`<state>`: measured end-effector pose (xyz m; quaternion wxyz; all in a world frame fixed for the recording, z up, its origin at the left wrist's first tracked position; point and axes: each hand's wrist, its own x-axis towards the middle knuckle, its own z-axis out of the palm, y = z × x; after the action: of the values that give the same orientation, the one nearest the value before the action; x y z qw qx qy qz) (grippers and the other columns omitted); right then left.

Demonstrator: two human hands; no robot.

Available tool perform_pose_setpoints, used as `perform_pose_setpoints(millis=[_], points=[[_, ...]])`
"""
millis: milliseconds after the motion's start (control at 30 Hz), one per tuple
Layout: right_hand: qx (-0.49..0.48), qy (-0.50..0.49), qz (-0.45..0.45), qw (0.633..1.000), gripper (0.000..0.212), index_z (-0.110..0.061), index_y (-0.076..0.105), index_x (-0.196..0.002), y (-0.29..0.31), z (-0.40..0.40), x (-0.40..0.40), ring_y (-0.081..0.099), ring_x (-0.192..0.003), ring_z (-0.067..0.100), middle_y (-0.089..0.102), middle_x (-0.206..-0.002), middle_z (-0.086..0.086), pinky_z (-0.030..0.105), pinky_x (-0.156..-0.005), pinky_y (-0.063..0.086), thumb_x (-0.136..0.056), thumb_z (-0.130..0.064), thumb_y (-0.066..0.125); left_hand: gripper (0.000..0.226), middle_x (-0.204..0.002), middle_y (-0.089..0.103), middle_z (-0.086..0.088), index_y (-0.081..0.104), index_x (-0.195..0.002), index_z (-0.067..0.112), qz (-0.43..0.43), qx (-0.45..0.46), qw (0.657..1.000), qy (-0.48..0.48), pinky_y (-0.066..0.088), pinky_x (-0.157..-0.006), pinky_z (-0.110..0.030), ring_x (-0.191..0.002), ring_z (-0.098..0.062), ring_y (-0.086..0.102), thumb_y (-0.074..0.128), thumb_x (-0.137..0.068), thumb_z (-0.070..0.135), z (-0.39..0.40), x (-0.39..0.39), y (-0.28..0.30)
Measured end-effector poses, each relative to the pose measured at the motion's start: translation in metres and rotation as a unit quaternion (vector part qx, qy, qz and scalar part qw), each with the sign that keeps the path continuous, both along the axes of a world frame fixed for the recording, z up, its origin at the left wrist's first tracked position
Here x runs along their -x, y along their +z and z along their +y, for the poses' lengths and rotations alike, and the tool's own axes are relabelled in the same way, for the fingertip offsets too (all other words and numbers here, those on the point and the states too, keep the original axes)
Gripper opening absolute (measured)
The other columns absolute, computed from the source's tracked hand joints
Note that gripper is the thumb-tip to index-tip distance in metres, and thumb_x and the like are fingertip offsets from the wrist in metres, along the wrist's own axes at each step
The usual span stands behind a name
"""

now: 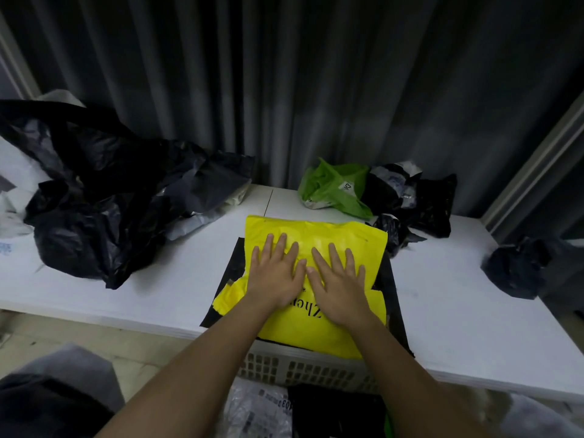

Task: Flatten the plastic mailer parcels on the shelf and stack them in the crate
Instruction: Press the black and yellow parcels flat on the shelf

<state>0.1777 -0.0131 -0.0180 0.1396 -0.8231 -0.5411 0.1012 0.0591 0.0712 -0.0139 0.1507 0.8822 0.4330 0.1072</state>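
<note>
Pressing down side by side, the left hand (pixel 278 273) and right hand (pixel 339 284) lie flat with fingers spread and straight on the yellow mailer (pixel 328 330), gripping nothing. Nearest of all, below the yellow mailer, sits the white lattice crate (pixel 303 371), holding a black parcel and a clear one. Under the yellow mailer lies a flat black mailer (pixel 395 298) on the white shelf (pixel 467 314). Beyond the yellow mailer, a green mailer (pixel 335 188) rests right of centre, and crumpled black mailers (pixel 104 197) heap to its left.
</note>
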Motion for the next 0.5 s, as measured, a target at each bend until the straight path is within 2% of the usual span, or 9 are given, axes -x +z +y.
perform_pose_setpoints(millis=[267, 500], points=[[0.004, -0.020, -0.073, 0.997, 0.081, -0.045, 0.004, -0.150, -0.027, 0.009, -0.003, -0.027, -0.143, 0.029, -0.018, -0.159, -0.007, 0.056, -0.112, -0.015, -0.075, -0.071, -0.013, 0.058, -0.160, -0.013, 0.000, 0.004, -0.154, 0.028, 0.036, 0.009, 0.999, -0.011, -0.006, -0.118, -0.046, -0.145, -0.022, -0.020, 0.020, -0.101, 0.047, 0.006, -0.004, -0.023], [0.012, -0.021, -0.073, 0.997, 0.085, -0.046, -0.004, -0.149, -0.040, 0.012, -0.006, -0.028, -0.142, 0.031, -0.022, -0.158, -0.006, 0.057, -0.111, -0.016, -0.070, -0.074, -0.017, 0.059, -0.159, -0.019, 0.002, -0.003, -0.153, 0.030, 0.039, 0.018, 0.999, -0.012, -0.007, -0.118, -0.049, -0.144, -0.023, -0.024, 0.019, -0.101, 0.048, 0.008, -0.005, -0.040]])
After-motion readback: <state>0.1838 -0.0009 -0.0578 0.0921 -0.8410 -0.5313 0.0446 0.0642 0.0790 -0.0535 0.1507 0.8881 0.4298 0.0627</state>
